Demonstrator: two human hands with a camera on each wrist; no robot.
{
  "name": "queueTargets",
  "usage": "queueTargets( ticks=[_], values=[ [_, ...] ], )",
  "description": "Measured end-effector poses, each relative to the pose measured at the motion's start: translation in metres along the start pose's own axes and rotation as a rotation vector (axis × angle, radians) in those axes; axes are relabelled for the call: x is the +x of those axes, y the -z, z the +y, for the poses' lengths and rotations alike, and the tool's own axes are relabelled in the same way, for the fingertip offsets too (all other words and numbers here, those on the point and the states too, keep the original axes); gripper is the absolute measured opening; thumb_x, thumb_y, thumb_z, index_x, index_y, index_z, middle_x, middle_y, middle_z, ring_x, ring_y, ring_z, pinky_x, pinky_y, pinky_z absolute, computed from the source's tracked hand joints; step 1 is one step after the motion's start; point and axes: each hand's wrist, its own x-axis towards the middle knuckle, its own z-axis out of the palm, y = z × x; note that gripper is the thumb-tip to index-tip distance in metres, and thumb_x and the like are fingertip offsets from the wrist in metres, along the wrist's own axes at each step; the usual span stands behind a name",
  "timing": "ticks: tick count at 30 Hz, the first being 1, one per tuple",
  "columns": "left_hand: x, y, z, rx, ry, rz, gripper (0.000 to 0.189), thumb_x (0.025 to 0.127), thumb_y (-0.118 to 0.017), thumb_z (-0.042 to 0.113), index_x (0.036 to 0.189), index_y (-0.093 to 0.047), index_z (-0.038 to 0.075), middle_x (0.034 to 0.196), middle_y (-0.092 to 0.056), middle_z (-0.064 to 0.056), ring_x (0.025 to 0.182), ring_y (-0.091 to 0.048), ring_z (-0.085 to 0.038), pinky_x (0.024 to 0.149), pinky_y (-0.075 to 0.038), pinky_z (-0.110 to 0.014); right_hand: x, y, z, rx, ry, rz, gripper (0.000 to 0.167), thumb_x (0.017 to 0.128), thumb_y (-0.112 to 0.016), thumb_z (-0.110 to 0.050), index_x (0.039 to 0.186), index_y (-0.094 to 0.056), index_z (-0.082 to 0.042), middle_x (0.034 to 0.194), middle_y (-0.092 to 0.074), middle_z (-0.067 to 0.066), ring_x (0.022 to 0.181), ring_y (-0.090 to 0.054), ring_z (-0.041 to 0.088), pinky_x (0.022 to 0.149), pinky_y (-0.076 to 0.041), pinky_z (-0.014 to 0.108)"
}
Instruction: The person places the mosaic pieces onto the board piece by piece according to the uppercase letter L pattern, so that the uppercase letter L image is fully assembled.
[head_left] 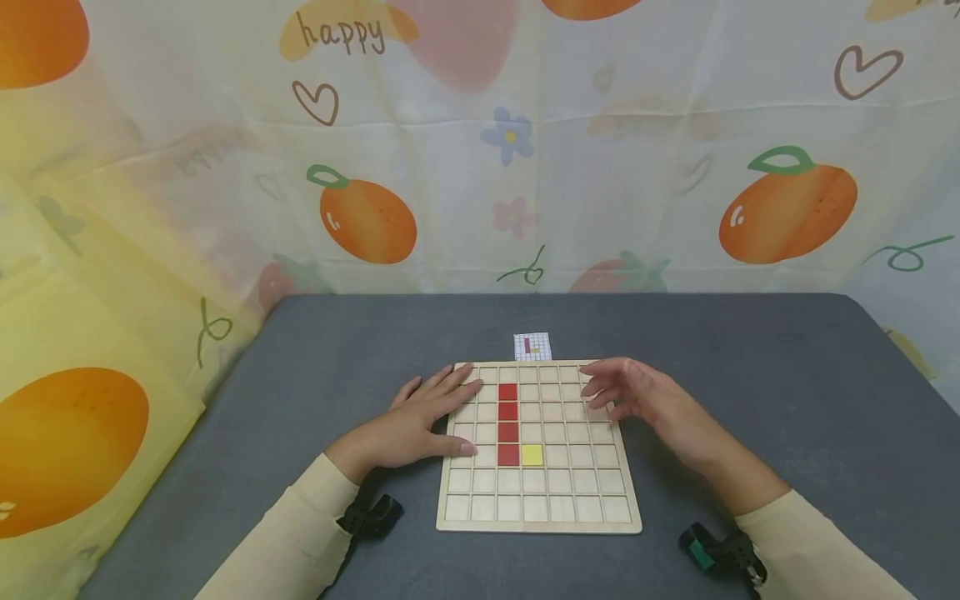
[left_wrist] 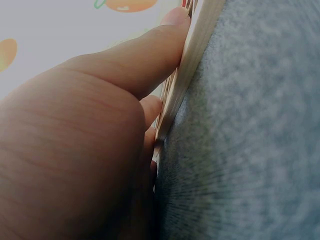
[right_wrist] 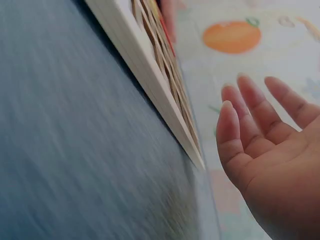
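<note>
A pale wooden grid board lies flat on the table. Several red square tiles form a column in it, with one yellow tile to the right of the lowest red one. My left hand rests on the board's left side, fingers spread and thumb extended over the edge squares. In the left wrist view, the thumb lies against the board's rim. My right hand hovers at the upper right edge, fingers loosely bent and holding nothing. The right wrist view shows that hand's fingers apart from the board.
A small printed grid card with red and yellow marks lies just behind the board. The dark grey table extends to both sides. A fruit-patterned cloth hangs along the back and left.
</note>
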Motion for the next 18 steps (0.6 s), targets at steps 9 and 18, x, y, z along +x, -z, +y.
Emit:
queueTargets(
  ticks=[9, 18],
  values=[
    [0.0, 0.0, 0.0, 0.005, 0.0, 0.0, 0.096, 0.1, -0.075, 0.059, 0.175, -0.028, 0.024, 0.182, -0.008, 0.004, 0.166, 0.002, -0.029, 0.123, 0.006, -0.067, -0.009, 0.045, -0.001, -0.029, -0.013, 0.067, 0.06, 0.122, -0.022, -0.036, 0.151, -0.058, 0.002, 0.132, -0.065, 0.026, 0.118, -0.067, 0.034, 0.094, -0.055, 0.034],
    [0.0, 0.0, 0.0, 0.005, 0.001, 0.0, 0.096, 0.1, -0.074, 0.06, 0.176, -0.027, 0.025, 0.182, -0.008, 0.004, 0.166, 0.002, -0.029, 0.123, 0.006, -0.067, -0.021, 0.076, 0.008, -0.078, -0.029, 0.089, 0.048, 0.122, -0.027, -0.027, 0.151, -0.062, -0.012, 0.134, -0.066, 0.02, 0.12, -0.067, 0.027, 0.096, -0.053, 0.03]
  ],
)
